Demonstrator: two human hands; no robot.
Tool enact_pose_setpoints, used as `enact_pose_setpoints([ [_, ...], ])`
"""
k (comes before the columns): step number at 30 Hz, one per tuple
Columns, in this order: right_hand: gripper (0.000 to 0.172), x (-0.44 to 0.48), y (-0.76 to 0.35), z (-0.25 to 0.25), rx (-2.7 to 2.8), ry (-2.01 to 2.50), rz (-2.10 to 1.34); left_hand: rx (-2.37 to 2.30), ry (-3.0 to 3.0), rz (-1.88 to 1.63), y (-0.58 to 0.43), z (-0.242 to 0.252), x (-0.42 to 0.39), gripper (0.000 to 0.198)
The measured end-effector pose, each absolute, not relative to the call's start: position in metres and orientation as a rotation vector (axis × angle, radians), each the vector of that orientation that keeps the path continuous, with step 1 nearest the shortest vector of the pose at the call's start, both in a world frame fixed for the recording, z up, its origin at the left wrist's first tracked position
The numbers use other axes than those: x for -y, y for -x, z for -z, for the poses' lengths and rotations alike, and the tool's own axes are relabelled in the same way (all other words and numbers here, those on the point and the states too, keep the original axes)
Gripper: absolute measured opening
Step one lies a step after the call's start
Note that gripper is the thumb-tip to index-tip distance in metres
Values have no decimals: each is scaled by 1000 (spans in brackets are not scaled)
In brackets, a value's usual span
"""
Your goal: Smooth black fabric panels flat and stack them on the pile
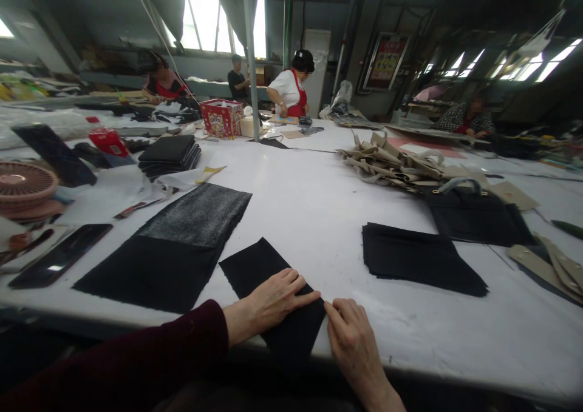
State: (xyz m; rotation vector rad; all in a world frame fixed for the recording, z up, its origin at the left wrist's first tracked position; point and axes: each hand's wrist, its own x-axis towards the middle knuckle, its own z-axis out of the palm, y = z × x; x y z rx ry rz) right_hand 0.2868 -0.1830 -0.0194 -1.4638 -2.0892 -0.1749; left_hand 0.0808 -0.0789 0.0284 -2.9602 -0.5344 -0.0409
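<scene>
A strip of black fabric (259, 265) lies slantwise at the table's front edge, its near end hanging over that edge. My left hand (277, 297) rests flat on it, fingers stretched out and the index finger reaching to the fabric's right edge. At that same edge, my right hand (353, 333) is closed, thumb and forefinger pinching the black cloth near a corner. To the left lies a larger stack of black fabric (146, 272) with a grey speckled piece (200, 213) across its far half. A folded pile of black panels (419, 257) sits to the right.
A black bag (473, 215) and a heap of beige pieces (401, 163) stand at right. On the left are a phone (61, 255), a pink fan (25, 184), a red bottle (109, 142) and dark folded stacks (168, 151). A pole (250, 60) rises mid-table; co-workers (291, 93) are beyond.
</scene>
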Motion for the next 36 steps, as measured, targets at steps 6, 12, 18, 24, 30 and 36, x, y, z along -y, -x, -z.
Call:
enact_pose_setpoints([
  [6, 30, 190, -293, 18, 1983, 1471, 70, 539, 2961, 20, -81, -28, 79, 61],
  [12, 42, 181, -291, 17, 1860, 1487, -43, 550, 2970, 20, -82, -28, 79, 59],
  [18, 45, 180, -279, 12, 2074, 1554, 172, 585, 2996, 44, -80, -27, 79, 54],
  [24, 40, 185, -282, 13, 2101, 1541, 174, 625, 3065, 75, -72, -23, 76, 49],
  [30, 35, 171, -269, 6, 2032, 1608, 140, 625, 3061, 101, -74, -23, 77, 49],
  [36, 31, 173, -266, 11, 2044, 1603, 247, 672, 3023, 85, -59, -27, 61, 46],
])
